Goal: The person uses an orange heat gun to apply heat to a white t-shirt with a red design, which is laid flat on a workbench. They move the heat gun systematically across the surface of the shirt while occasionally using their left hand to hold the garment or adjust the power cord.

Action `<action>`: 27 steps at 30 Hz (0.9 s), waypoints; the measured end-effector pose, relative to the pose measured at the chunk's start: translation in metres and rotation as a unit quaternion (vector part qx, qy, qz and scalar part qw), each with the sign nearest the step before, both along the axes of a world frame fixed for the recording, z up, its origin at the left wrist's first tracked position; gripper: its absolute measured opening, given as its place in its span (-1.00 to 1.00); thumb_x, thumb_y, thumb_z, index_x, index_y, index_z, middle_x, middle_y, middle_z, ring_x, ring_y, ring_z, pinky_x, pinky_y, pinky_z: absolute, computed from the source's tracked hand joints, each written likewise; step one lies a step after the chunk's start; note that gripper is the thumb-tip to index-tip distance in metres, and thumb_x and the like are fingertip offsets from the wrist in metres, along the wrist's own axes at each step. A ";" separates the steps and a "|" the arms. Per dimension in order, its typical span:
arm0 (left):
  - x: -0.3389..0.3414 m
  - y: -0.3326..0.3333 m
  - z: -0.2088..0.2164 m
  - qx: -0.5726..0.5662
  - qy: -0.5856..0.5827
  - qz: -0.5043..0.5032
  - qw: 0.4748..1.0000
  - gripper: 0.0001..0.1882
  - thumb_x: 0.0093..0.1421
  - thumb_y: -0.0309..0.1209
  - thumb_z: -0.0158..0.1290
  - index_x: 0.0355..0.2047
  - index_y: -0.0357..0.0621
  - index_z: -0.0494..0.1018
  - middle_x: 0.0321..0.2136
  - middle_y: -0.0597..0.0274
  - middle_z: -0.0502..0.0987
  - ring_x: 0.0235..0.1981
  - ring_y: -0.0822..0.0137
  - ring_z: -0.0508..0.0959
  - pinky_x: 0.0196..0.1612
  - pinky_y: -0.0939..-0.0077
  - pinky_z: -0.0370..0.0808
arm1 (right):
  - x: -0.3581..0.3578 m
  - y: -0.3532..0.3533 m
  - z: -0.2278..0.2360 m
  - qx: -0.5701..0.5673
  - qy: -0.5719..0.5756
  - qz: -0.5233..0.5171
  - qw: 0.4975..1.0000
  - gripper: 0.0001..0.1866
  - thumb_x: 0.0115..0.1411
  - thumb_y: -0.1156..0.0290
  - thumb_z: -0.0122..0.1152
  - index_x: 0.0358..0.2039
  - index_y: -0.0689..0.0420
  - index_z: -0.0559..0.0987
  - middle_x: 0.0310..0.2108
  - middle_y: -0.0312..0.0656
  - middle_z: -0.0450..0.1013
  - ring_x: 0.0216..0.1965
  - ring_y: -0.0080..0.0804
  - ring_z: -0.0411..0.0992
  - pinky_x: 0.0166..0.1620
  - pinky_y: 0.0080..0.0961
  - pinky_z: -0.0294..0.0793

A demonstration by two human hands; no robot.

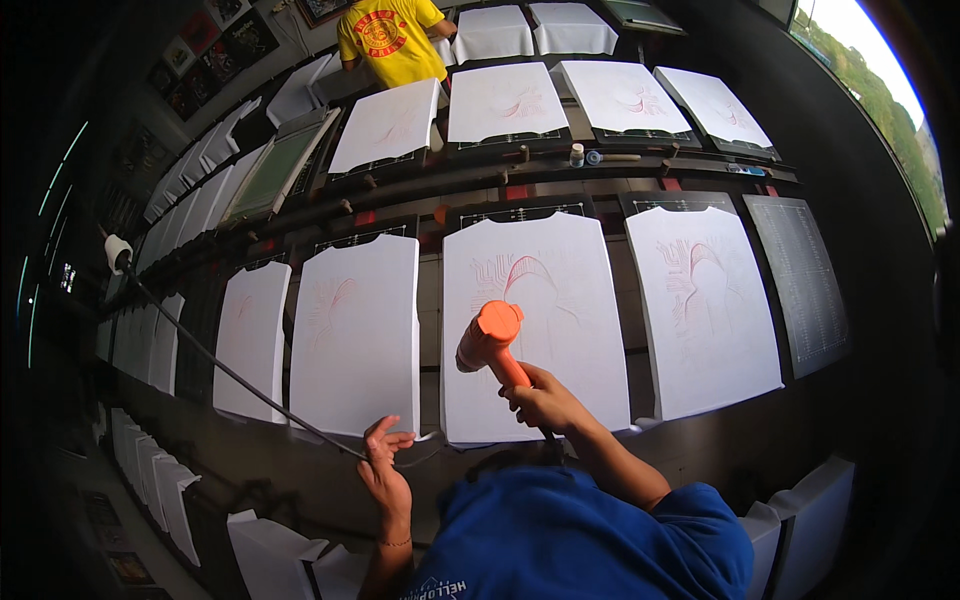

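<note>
My right hand (542, 398) is closed around the handle of an orange hair dryer (498, 325), held above a white T-shirt (535, 390) spread on a dark board. The dryer's dark nozzle points down and left, over the shirt's left half. Thin red line work, with a curved shape and circuit-like strokes, is printed on that shirt's upper part. In front of the neighbouring white shirt (355, 340), my left hand (385, 468) grips a black power cable (240, 378), its fingers partly curled. The cable climbs to a white socket (118, 250) hanging at the far left.
More printed shirts lie on boards to the right (705, 310) and in the row behind (508, 100). Between the rows runs a dark rail (400, 190) bearing a small bottle (577, 155). A screen frame (280, 165) leans farther left. Someone in a yellow shirt (390, 40) stands beyond.
</note>
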State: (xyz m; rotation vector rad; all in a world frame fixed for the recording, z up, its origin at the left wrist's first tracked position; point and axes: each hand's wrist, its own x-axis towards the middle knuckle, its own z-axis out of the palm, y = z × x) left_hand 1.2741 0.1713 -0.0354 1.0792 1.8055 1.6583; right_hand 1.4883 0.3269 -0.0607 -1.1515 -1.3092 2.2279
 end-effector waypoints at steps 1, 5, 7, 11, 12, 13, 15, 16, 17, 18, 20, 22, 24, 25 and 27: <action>0.012 0.003 -0.008 -0.004 -0.007 -0.019 1.000 -0.43 0.44 -0.10 -0.39 -0.08 -0.42 0.42 -0.22 0.03 0.56 -0.36 0.29 0.59 -0.29 0.48 0.50 | -0.001 0.013 0.000 0.019 0.018 -0.016 1.000 -0.43 0.11 0.34 0.03 0.15 0.23 0.31 -0.26 -0.19 0.41 -0.41 -0.56 0.36 -0.42 -0.61 0.45; 0.014 0.007 -0.075 -0.062 -0.025 -0.032 0.997 -0.44 0.43 -0.10 -0.36 -0.10 -0.40 0.45 -0.27 0.05 0.57 -0.40 0.34 0.59 -0.33 0.53 0.50 | -0.011 0.077 0.037 0.074 0.044 -0.048 0.995 -0.42 0.14 0.34 0.03 0.18 0.24 0.28 -0.19 -0.14 0.44 -0.37 -0.55 0.37 -0.40 -0.60 0.47; -0.012 0.008 -0.131 -0.086 -0.051 0.007 0.995 -0.46 0.42 -0.12 -0.33 -0.09 -0.38 0.47 -0.26 0.09 0.58 -0.44 0.38 0.58 -0.38 0.57 0.47 | -0.021 0.122 0.042 0.061 0.082 -0.080 0.992 -0.51 0.20 0.34 0.03 0.13 0.21 0.33 -0.21 -0.15 0.45 -0.39 -0.57 0.34 -0.44 -0.64 0.42; -0.071 0.001 -0.188 -0.171 -0.067 0.096 0.978 -0.48 0.39 -0.10 -0.29 -0.07 -0.30 0.49 -0.32 0.15 0.57 -0.42 0.38 0.54 -0.35 0.50 0.44 | -0.034 0.196 0.046 0.139 0.014 -0.100 0.985 -0.66 0.25 0.26 0.06 -0.08 0.23 0.42 -0.31 -0.17 0.41 -0.52 -0.57 0.31 -0.49 -0.62 0.38; -0.080 -0.002 -0.192 -0.180 -0.066 0.114 0.975 -0.48 0.39 -0.10 -0.29 -0.09 -0.31 0.49 -0.33 0.14 0.57 -0.41 0.38 0.54 -0.34 0.50 0.44 | -0.036 0.205 0.044 0.146 -0.029 -0.107 0.983 -0.68 0.25 0.27 0.06 -0.11 0.24 0.43 -0.33 -0.17 0.40 -0.54 -0.57 0.31 -0.49 -0.61 0.38; -0.088 -0.004 -0.196 -0.189 -0.066 0.130 0.971 -0.48 0.39 -0.10 -0.29 -0.10 -0.31 0.49 -0.33 0.14 0.57 -0.41 0.38 0.54 -0.34 0.50 0.44 | -0.029 0.214 0.028 0.149 -0.039 -0.098 0.983 -0.68 0.25 0.28 0.07 -0.11 0.25 0.43 -0.35 -0.19 0.40 -0.52 -0.58 0.32 -0.48 -0.60 0.40; -0.111 -0.010 -0.209 -0.212 -0.042 0.182 0.959 -0.51 0.39 -0.15 -0.28 -0.13 -0.34 0.49 -0.32 0.06 0.57 -0.34 0.24 0.55 -0.27 0.39 0.46 | -0.024 0.227 0.007 0.160 -0.080 -0.091 0.980 -0.68 0.24 0.29 0.06 -0.12 0.28 0.44 -0.38 -0.21 0.39 -0.49 -0.57 0.35 -0.44 -0.57 0.42; -0.125 -0.015 -0.221 -0.200 0.007 0.212 0.957 -0.51 0.39 -0.17 -0.28 -0.13 -0.35 0.49 -0.32 0.03 0.57 -0.32 0.18 0.55 -0.22 0.35 0.46 | -0.024 0.229 0.001 0.160 -0.091 -0.097 0.978 -0.68 0.23 0.30 0.06 -0.12 0.28 0.44 -0.38 -0.21 0.39 -0.49 -0.57 0.35 -0.43 -0.57 0.42; -0.138 -0.019 -0.236 -0.189 0.055 0.235 0.952 -0.52 0.40 -0.18 -0.28 -0.13 -0.37 0.48 -0.31 0.00 0.56 -0.30 0.11 0.55 -0.18 0.30 0.45 | -0.019 0.230 -0.007 0.158 -0.105 -0.108 0.976 -0.68 0.23 0.30 0.06 -0.13 0.28 0.44 -0.37 -0.21 0.39 -0.49 -0.57 0.35 -0.43 -0.57 0.43; -0.142 -0.013 -0.236 -0.175 0.101 0.258 0.945 -0.53 0.40 -0.20 -0.28 -0.14 -0.38 0.48 -0.31 -0.02 0.56 -0.28 0.05 0.55 -0.14 0.26 0.45 | -0.015 0.232 -0.015 0.159 -0.119 -0.119 0.973 -0.68 0.22 0.31 0.06 -0.13 0.29 0.45 -0.37 -0.22 0.40 -0.48 -0.57 0.35 -0.42 -0.57 0.43; -0.149 -0.011 -0.235 -0.208 0.110 0.275 0.932 -0.57 0.40 -0.27 -0.28 -0.13 -0.42 0.47 -0.22 -0.13 0.53 -0.13 -0.06 0.50 0.00 0.22 0.39 | -0.010 0.234 -0.022 0.142 -0.138 -0.126 0.972 -0.69 0.22 0.31 0.05 -0.15 0.28 0.45 -0.36 -0.22 0.40 -0.50 -0.56 0.35 -0.45 -0.56 0.42; -0.164 -0.013 -0.242 -0.213 0.133 0.291 0.923 -0.58 0.40 -0.30 -0.29 -0.13 -0.42 0.46 -0.17 -0.15 0.51 -0.08 -0.04 0.48 0.01 0.23 0.38 | -0.006 0.235 -0.020 0.114 -0.161 -0.124 0.972 -0.69 0.21 0.30 0.06 -0.15 0.28 0.45 -0.36 -0.22 0.41 -0.50 -0.56 0.35 -0.48 -0.56 0.41; -0.180 -0.012 -0.253 -0.221 0.166 0.307 0.911 -0.61 0.39 -0.32 -0.28 -0.07 -0.38 0.45 -0.09 -0.18 0.46 0.04 -0.05 0.40 0.08 0.19 0.35 | -0.008 0.237 -0.027 0.124 -0.160 -0.133 0.970 -0.68 0.20 0.29 0.06 -0.15 0.27 0.46 -0.35 -0.22 0.42 -0.52 -0.57 0.34 -0.50 -0.59 0.38; -0.187 -0.013 -0.259 -0.235 0.206 0.319 0.895 -0.61 0.40 -0.32 -0.28 -0.04 -0.36 0.44 -0.07 -0.19 0.45 0.07 -0.06 0.38 0.10 0.18 0.34 | -0.009 0.238 -0.033 0.131 -0.162 -0.135 0.969 -0.68 0.20 0.29 0.05 -0.14 0.27 0.46 -0.34 -0.22 0.42 -0.52 -0.58 0.33 -0.50 -0.60 0.38; -0.189 -0.008 -0.258 -0.259 0.244 0.348 0.867 -0.60 0.40 -0.32 -0.28 0.02 -0.32 0.42 0.00 -0.20 0.40 0.14 -0.06 0.31 0.14 0.16 0.29 | -0.011 0.236 -0.032 0.126 -0.169 -0.134 0.968 -0.66 0.20 0.29 0.05 -0.12 0.28 0.45 -0.33 -0.21 0.42 -0.51 -0.58 0.34 -0.50 -0.61 0.38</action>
